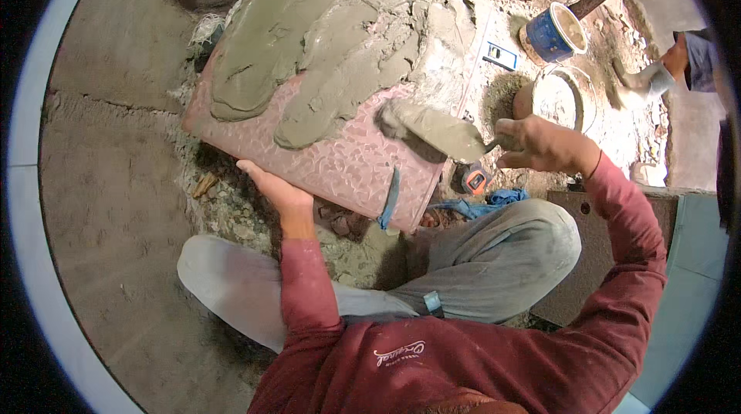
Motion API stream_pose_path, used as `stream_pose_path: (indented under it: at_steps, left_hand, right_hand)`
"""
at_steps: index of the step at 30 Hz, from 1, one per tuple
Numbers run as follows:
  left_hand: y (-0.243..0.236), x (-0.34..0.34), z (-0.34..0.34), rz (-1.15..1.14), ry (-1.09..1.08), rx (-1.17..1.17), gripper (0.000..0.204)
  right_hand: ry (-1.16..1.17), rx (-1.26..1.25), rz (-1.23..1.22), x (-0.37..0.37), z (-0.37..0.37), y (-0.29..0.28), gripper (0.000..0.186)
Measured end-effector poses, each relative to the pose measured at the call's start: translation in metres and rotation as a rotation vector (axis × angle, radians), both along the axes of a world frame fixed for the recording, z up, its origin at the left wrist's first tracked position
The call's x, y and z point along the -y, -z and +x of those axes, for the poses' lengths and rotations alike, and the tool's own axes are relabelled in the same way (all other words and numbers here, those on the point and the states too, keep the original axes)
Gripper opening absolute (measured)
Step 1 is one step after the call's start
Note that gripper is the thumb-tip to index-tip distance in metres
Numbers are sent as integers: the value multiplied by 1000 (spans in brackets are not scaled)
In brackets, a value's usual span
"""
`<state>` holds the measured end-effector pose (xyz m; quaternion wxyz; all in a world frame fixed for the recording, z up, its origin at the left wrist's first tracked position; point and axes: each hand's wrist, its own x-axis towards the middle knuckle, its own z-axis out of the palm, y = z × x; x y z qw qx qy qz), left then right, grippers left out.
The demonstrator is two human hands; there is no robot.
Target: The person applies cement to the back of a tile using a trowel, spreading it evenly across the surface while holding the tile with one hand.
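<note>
The right hand (540, 142) is closed around the handle of a trowel (448, 134), whose mortar-smeared blade points away to that hand's left, over the edge of a pink patterned tile (363, 171). The left hand (278, 188) is at the tile's near edge, touching it; how far its fingers are bent cannot be told, since part of the hand is hidden by the tile. The tile lies ahead of and between the two hands, with thick grey mortar (266, 43) spread across much of its far part and bare pink nearer the left hand. A blue strip (391, 196) lies on the near corner, between the hands. Just below the right hand are an orange-and-black tape measure (474, 179) and a blue cloth (505, 197). Beyond the right hand stand a bucket (524, 102) and a blue tub (545, 37), with a small level (500, 55) beside the tub.
</note>
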<state>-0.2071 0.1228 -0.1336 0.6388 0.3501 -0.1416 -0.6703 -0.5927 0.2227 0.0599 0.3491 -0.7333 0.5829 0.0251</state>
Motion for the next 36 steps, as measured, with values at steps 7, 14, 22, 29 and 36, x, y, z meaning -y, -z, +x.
stream_pose_path:
  at_steps: [7, 14, 22, 29, 36]
  left_hand:
    - [3, -37, -1, 184, -36, 177, 85]
    - [-39, -141, -4, 179, 605, 348, 61]
    - [-40, -145, -11, 99, 936, 464, 30]
    - [-5, -173, -5, -380, 1588, 1779, 33]
    - [-11, -75, 21, 331, 185, 550, 67]
  right_hand:
    - [-159, -884, -767, 37, -31, 18, 25]
    - [432, -75, 47, 54, 8, -4, 57]
    - [-98, -120, 83, 39, 21, -9, 32]
    - [499, 59, 99, 67, -10, -20, 54]
    - [206, 109, 487, 46, 28, -7, 31]
